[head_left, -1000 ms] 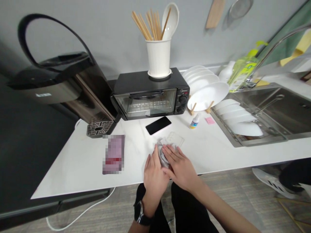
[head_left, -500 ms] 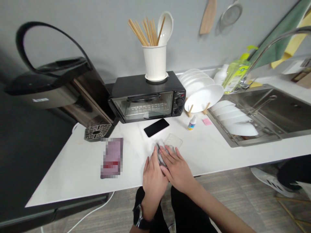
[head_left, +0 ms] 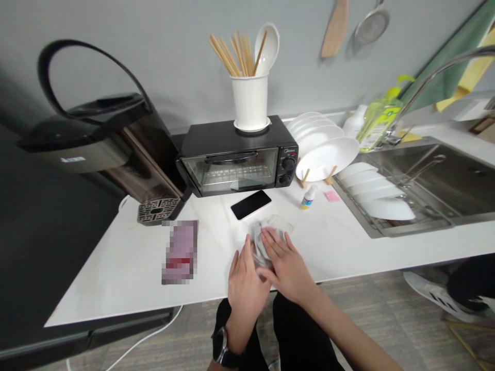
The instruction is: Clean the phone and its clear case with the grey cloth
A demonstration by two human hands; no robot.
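Both hands rest at the near edge of the white counter (head_left: 116, 268). My right hand (head_left: 288, 263) lies flat with its fingers spread on a crumpled grey cloth (head_left: 258, 245). The cloth partly covers a clear phone case (head_left: 281, 224). My left hand (head_left: 243, 281), with a black watch on the wrist, lies against the cloth's left side, fingers stretched out; its thumb is hidden. A black phone (head_left: 250, 204) lies face up just beyond the case.
Behind stand a black toaster oven (head_left: 235, 157) with a white utensil holder (head_left: 250, 100) on top, a water dispenser (head_left: 96, 139) at the left, white plates (head_left: 328, 154) in a rack, a small dropper bottle (head_left: 307, 198) and a sink (head_left: 436, 175). A blurred pink item (head_left: 180, 251) lies at the left.
My right hand has slid a little forward over the cloth and case. The left hand stays beside the cloth. The view has shifted slightly.
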